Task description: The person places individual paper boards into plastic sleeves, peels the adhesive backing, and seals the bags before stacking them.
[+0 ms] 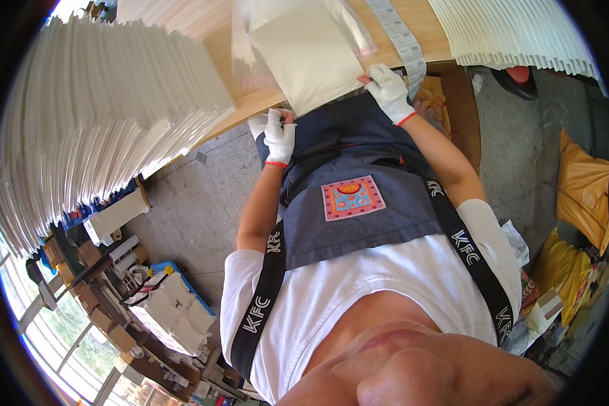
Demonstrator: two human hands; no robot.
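A flat cream rectangular sheet lies tilted at the table's front edge, its near corner reaching past it. Clear plastic bags with a pinkish strip lie under and around it; whether the sheet is inside one, I cannot tell. My left hand, in a white glove with bare fingertips, is closed at the sheet's near left corner. At the right corner, my right hand, gloved alike, pinches the edge between thumb and fingers.
Upright rows of white plastic-wrapped flat packs fill the table's left; another white stack stands at the right. A strip of printed labels hangs over the wooden table's edge. An open cardboard box sits below, with yellow bags on the floor at right.
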